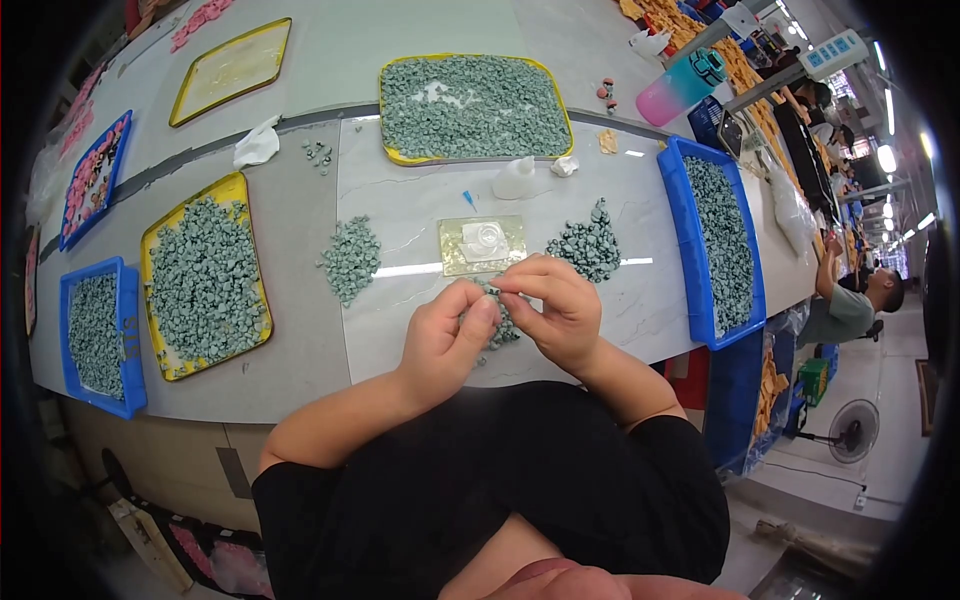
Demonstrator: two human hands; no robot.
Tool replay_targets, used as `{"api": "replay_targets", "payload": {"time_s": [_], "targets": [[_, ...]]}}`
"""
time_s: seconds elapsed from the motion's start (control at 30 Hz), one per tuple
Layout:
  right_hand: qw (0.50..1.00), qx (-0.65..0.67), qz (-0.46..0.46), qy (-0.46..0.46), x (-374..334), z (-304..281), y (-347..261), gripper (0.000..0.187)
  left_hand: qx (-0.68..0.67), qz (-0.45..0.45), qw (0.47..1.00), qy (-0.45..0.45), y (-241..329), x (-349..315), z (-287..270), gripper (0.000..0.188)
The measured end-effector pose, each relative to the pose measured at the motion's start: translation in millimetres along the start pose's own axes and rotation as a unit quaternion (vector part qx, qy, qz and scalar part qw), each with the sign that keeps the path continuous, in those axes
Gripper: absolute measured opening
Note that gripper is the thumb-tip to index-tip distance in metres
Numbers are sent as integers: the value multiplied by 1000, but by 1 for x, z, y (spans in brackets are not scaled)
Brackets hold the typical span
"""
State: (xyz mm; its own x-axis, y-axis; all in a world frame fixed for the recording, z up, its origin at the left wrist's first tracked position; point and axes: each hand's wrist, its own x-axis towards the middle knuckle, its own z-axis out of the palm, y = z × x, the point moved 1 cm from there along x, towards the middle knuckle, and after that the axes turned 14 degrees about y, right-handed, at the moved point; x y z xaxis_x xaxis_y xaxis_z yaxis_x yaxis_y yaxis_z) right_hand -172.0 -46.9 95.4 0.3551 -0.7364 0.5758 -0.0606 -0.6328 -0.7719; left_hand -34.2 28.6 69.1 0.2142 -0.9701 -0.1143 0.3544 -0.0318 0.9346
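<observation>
My left hand and my right hand meet at the fingertips in front of my chest. Both are closed in a pinch; what sits between the fingers is too small to make out. Under them lies a small pile of grey-green pieces, partly hidden by the hands. Just beyond is a yellowish square pad bearing a clear plastic dish. A darker grey-green heap lies to its right, and a paler heap to its left.
A white squeeze bottle and a blue dispensing tip stand behind the pad. Yellow-rimmed trays and blue bins hold many grey-green pieces. A pink-and-teal drink bottle is at far right; another person sits beyond.
</observation>
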Motion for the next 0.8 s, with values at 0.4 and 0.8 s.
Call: {"api": "replay_targets", "payload": {"time_s": [0.4,0.8], "targets": [[992,-51,-116,27,3,-2,-5,27,-136,-69,987,-57,3,-1,5,16],[981,-117,-154,36,2,-7,-16,24,-218,-158,960,-81,1,0,6,14]]}}
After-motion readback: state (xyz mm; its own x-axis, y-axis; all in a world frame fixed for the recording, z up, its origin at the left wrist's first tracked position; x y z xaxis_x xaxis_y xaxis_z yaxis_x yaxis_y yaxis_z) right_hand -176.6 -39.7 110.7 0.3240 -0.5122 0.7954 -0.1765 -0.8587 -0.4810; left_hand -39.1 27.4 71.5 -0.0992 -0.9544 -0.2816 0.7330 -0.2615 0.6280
